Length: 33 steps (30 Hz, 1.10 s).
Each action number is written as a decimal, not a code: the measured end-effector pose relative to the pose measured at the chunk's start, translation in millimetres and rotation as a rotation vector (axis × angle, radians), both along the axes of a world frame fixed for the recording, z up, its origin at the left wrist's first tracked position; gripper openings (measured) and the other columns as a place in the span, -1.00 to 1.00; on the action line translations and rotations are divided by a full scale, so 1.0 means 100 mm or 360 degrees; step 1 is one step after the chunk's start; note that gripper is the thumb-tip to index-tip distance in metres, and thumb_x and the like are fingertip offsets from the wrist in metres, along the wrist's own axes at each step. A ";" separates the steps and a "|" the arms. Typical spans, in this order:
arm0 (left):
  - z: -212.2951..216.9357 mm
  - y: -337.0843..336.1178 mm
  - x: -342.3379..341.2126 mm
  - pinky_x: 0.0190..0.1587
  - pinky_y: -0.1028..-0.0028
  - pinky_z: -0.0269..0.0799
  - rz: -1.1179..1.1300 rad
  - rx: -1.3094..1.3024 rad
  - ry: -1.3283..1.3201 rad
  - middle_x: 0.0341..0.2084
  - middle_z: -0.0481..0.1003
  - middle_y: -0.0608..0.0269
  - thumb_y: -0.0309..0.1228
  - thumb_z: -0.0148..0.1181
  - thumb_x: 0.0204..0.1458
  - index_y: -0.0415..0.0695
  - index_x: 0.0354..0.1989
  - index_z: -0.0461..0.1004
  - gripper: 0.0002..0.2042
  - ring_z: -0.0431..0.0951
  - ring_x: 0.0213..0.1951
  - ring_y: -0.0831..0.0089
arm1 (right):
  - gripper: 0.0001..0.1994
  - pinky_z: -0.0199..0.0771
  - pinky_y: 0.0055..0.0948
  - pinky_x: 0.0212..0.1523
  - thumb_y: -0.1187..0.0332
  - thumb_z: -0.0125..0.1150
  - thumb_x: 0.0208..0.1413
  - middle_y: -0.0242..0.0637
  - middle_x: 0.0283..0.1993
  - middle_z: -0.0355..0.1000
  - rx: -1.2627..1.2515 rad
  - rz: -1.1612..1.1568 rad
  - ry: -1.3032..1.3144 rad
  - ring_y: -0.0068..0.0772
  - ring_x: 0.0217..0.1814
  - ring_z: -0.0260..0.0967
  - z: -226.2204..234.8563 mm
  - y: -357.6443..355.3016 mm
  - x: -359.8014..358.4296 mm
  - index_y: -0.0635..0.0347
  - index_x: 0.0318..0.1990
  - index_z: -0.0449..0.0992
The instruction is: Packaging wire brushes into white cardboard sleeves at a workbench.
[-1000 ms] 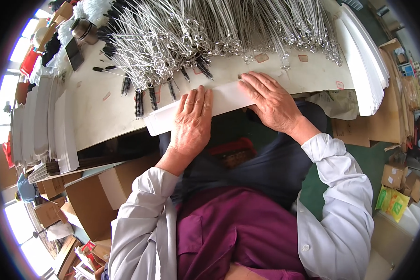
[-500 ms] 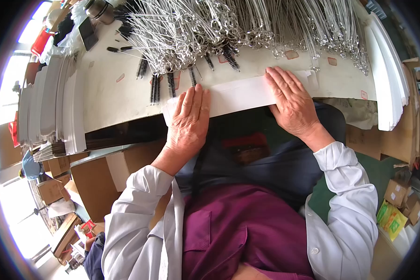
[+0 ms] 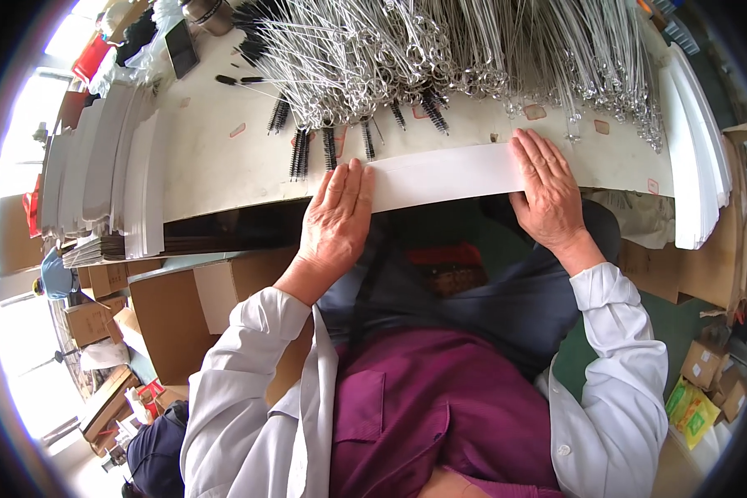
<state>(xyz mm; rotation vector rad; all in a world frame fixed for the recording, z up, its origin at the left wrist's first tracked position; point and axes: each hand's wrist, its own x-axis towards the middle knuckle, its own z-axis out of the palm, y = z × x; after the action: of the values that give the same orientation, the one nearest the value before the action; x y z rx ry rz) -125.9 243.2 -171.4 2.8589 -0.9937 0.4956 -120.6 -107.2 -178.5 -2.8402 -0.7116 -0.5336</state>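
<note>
A long white paper or card strip point(image 3: 444, 176) lies along the table's near edge, its front side reaching that edge. My left hand point(image 3: 337, 217) rests flat over the strip's left end, fingers stretched forward. At the other end my right hand point(image 3: 549, 192) lies flat in the same way, its thumb by the front edge. Both palms hide the strip's ends. Just beyond my left fingertips are black-bristled wire brushes point(image 3: 300, 154). Farther back a large heap of wire brush handles with looped ends point(image 3: 390, 70) covers the table.
Stacks of white strips stand at the table's left point(image 3: 100, 170) and right point(image 3: 695, 158) ends. A dark phone point(image 3: 181, 48) and a metal flask point(image 3: 210, 15) lie at the back left. Below the table's left side is an open cardboard box point(image 3: 170, 324). Another person's dark sleeve point(image 3: 159, 444) shows lower left.
My hands have spread apart along the strip, the left toward its left end and the right toward its right end. The whole view has shifted slightly.
</note>
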 end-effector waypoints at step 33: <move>0.70 -0.60 0.04 0.08 0.11 0.47 -0.0212 -0.0241 0.1357 -0.06 0.54 -0.24 -0.21 0.42 -0.02 -0.34 0.11 0.39 -0.40 0.56 0.02 -0.12 | -0.62 0.35 -0.02 0.38 0.35 0.12 0.13 -0.15 0.13 0.53 0.0207 0.0605 -0.0122 -0.14 0.22 0.45 0.46 0.75 -0.35 0.32 0.07 0.58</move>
<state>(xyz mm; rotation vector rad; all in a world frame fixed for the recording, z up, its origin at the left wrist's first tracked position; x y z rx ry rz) -121.8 183.7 -101.3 2.4189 -0.8893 -0.5917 -155.5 -32.5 -132.6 -2.4877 -1.1509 -0.6001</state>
